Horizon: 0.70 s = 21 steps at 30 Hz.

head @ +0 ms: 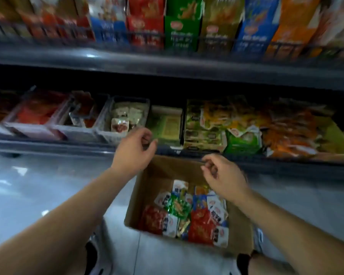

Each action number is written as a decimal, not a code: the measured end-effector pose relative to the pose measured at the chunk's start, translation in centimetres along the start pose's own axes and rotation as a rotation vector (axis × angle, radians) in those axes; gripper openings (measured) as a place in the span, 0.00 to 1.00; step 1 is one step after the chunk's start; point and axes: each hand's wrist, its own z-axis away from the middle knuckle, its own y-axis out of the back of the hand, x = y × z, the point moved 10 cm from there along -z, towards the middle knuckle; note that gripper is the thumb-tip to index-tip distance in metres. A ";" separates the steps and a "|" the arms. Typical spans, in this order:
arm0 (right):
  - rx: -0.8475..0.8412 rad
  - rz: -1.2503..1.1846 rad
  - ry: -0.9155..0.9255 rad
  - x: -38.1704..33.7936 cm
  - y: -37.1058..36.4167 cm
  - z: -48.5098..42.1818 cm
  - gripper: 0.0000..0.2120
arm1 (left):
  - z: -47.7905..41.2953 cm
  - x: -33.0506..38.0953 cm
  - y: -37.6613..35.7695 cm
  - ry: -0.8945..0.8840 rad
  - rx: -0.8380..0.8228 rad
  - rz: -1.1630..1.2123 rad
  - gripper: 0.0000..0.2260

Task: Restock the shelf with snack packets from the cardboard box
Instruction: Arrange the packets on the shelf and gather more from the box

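An open brown cardboard box (139, 197) sits on the glossy grey floor (28, 195) just near of the dark lower shelf (48, 145), and a loose heap of small red, green, blue and white foil snack packets (189, 213) lies in its bottom. Both hands hover above the box's far end: the left hand (134, 150) at the shelf lip, just near a clear plastic bin (107, 134) of pale packets, and the right hand (223, 175) lower and to the right, over the heap. On each the fingers are loosely curled and no packet shows in either, though motion blur softens the right one. By my reading this is the gap between placing and picking, with neither hand loaded. The next move calls for a reach down into the box, a grip on one packet or a small bunch of one colour, and matching it to the bin or row on the shelf holding the same kind
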 end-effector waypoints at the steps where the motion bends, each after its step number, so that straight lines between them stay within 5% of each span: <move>1: -0.071 0.019 -0.042 2.0 -2.6 0.4 0.14 | 0.9 -1.9 -1.2 0.036 -0.036 -0.034 0.09; 10: -0.409 -0.030 -0.341 14.2 -16.8 4.8 0.19 | 6.0 -11.9 -8.0 0.239 -0.178 -0.086 0.18; 16: -0.416 0.208 -0.415 17.9 -18.8 6.1 0.28 | 7.6 -12.7 -9.5 0.246 -0.191 -0.009 0.22; 21: -0.434 0.144 -0.550 19.8 -19.4 6.8 0.36 | 7.4 -12.8 -9.7 0.244 -0.181 0.007 0.22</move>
